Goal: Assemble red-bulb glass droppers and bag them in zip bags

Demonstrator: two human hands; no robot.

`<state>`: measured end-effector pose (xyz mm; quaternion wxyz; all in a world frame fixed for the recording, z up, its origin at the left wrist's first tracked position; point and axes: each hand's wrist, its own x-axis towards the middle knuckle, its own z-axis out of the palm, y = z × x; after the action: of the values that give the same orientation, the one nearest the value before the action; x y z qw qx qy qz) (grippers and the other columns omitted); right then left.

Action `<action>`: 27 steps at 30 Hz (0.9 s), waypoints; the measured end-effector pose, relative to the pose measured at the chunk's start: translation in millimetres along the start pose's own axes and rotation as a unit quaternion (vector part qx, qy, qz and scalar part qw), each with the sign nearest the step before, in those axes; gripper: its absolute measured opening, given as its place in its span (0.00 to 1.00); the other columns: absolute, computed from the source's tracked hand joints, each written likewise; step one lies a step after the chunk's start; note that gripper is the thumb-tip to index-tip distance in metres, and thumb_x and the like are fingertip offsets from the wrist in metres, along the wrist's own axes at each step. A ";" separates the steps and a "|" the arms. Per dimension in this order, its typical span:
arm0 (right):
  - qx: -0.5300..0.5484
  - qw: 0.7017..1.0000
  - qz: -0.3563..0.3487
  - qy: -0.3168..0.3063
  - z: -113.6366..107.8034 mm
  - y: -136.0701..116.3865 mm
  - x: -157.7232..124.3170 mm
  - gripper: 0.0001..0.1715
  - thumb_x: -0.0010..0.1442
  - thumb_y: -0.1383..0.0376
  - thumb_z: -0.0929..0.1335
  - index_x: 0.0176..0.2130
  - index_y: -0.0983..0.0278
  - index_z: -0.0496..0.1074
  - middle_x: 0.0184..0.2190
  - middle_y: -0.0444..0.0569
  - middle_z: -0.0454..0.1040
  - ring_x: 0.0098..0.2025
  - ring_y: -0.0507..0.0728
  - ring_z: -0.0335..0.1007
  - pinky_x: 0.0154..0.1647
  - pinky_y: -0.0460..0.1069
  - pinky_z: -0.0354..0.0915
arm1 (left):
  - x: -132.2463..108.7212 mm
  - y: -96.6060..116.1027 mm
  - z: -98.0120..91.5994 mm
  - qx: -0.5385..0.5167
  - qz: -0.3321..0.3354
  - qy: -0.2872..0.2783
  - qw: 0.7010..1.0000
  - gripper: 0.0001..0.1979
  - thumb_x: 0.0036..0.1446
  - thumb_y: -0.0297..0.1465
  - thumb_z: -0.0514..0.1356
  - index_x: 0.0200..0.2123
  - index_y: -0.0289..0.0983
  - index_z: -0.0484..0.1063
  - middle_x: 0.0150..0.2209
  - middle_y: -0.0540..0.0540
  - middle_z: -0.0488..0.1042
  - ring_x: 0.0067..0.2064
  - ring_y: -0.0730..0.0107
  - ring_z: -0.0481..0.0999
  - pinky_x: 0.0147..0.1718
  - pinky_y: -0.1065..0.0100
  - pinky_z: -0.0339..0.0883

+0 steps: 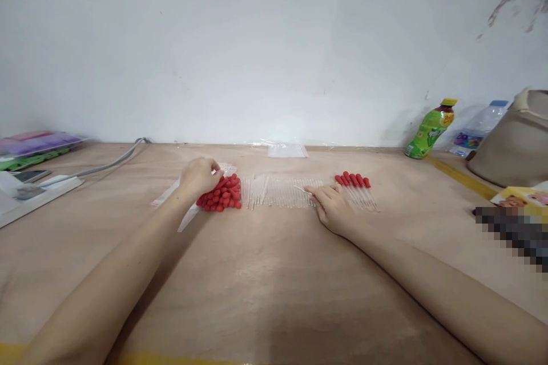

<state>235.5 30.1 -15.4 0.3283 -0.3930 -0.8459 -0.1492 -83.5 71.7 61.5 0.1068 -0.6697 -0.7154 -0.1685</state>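
A pile of small red bud-shaped pieces [220, 197] lies left of centre, and the bent fingers of my left hand [200, 177] reach its upper edge. Those fingertips are closed together, and what they grip is hidden. My right hand [333, 205] pinches a thin clear stick [302, 188] between thumb and finger, its free end pointing left. Beneath it, a row of similar thin clear sticks [278, 191] lies side by side on the table. To the right of that hand, several sticks with red tips [353, 181] form a short slanted row.
White paper or plastic [188, 219] lies under the red pile. A clear bag [287, 151] rests by the wall. At right stand a green bottle [428, 131], a clear bottle [482, 131] and a beige container [511, 142]. A power strip [64, 183] with a grey cable is at left.
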 end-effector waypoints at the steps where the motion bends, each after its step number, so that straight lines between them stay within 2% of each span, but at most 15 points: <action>1: 0.003 1.000 -0.002 -0.004 0.0 0.6 -0.3 0.17 0.59 0.71 0.55 0.45 0.67 0.66 0.32 0.52 0.73 0.34 0.55 0.64 0.37 0.50 0.50 | 2.9 -5.2 -0.9 -0.001 -0.012 -0.037 0.999 0.13 0.46 0.40 0.55 0.30 0.38 0.72 0.36 0.42 0.72 0.38 0.56 0.70 0.31 0.65 0.62; 4: 0.017 1.000 0.001 -0.007 1.0 2.5 -1.0 0.15 0.59 0.72 0.56 0.42 0.67 0.67 0.33 0.52 0.72 0.35 0.55 0.65 0.37 0.50 0.51 | 7.1 -12.3 -1.4 -0.011 -0.024 -0.096 0.995 0.15 0.45 0.43 0.55 0.29 0.39 0.72 0.35 0.44 0.74 0.35 0.59 0.72 0.27 0.68 0.61; 10: 0.015 1.000 0.010 -0.003 0.9 1.8 -0.3 0.13 0.58 0.72 0.56 0.40 0.68 0.66 0.34 0.51 0.73 0.36 0.55 0.65 0.37 0.49 0.51 | 6.7 -11.6 -3.2 -0.020 -0.029 -0.140 0.990 0.14 0.45 0.43 0.56 0.24 0.39 0.70 0.28 0.46 0.75 0.29 0.63 0.72 0.23 0.70 0.59; 13: 0.012 1.000 0.012 -0.003 -1.9 -0.5 0.9 0.13 0.59 0.71 0.56 0.40 0.68 0.66 0.34 0.51 0.72 0.36 0.55 0.65 0.36 0.49 0.51 | 6.0 -8.7 -9.9 -0.018 -0.029 -0.116 0.993 0.13 0.47 0.41 0.55 0.24 0.38 0.69 0.28 0.45 0.74 0.30 0.62 0.72 0.25 0.69 0.59; 15: 0.010 1.000 0.015 -0.005 -3.2 -1.7 1.6 0.13 0.60 0.70 0.56 0.40 0.68 0.66 0.34 0.51 0.72 0.35 0.54 0.65 0.36 0.49 0.50 | 1.6 1.8 -15.0 -0.043 -0.015 -0.054 0.997 0.12 0.49 0.40 0.54 0.26 0.37 0.68 0.30 0.44 0.74 0.33 0.61 0.72 0.27 0.68 0.60; 17: 0.005 1.000 0.014 -0.009 -3.6 -2.1 1.8 0.14 0.61 0.67 0.56 0.40 0.67 0.67 0.33 0.50 0.72 0.34 0.54 0.65 0.37 0.49 0.49 | -9.5 21.7 -16.4 -0.103 0.038 0.033 0.993 0.12 0.53 0.38 0.52 0.28 0.36 0.67 0.32 0.44 0.73 0.36 0.62 0.71 0.31 0.67 0.61; 19: -0.004 1.000 0.013 -0.009 -3.2 -1.7 1.3 0.15 0.62 0.65 0.56 0.39 0.66 0.68 0.31 0.49 0.73 0.32 0.53 0.64 0.37 0.49 0.48 | -27.5 47.9 -10.7 -0.193 0.115 0.063 0.972 0.10 0.56 0.35 0.50 0.32 0.36 0.65 0.33 0.45 0.72 0.35 0.66 0.71 0.33 0.67 0.62; 23: -0.020 1.000 0.002 0.005 -2.9 -1.0 -0.5 0.16 0.62 0.63 0.57 0.37 0.64 0.70 0.27 0.47 0.72 0.29 0.52 0.63 0.37 0.49 0.47 | -67.7 90.1 19.4 -0.313 0.261 -0.023 0.913 0.06 0.57 0.31 0.50 0.33 0.36 0.63 0.31 0.48 0.71 0.32 0.70 0.70 0.32 0.69 0.63; 25: -0.021 1.000 -0.005 0.012 -3.9 -2.1 -0.9 0.16 0.62 0.63 0.57 0.36 0.64 0.71 0.26 0.47 0.71 0.28 0.51 0.63 0.36 0.49 0.47 | -79.8 97.2 34.6 -0.347 0.283 -0.031 0.894 0.05 0.57 0.30 0.51 0.36 0.36 0.63 0.33 0.47 0.70 0.34 0.69 0.69 0.34 0.68 0.64; 27: -0.016 1.000 -0.013 0.016 -5.6 -4.7 -0.7 0.16 0.61 0.64 0.57 0.36 0.64 0.71 0.26 0.47 0.71 0.28 0.51 0.62 0.36 0.49 0.47 | -84.4 97.2 43.6 -0.362 0.288 -0.022 0.886 0.09 0.57 0.29 0.51 0.42 0.37 0.63 0.35 0.46 0.69 0.38 0.68 0.69 0.37 0.66 0.64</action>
<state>234.8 23.8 -11.7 0.3336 -0.3848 -0.8430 -0.1731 23.0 15.2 -1.0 -0.1154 -0.8416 -0.3827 -0.3632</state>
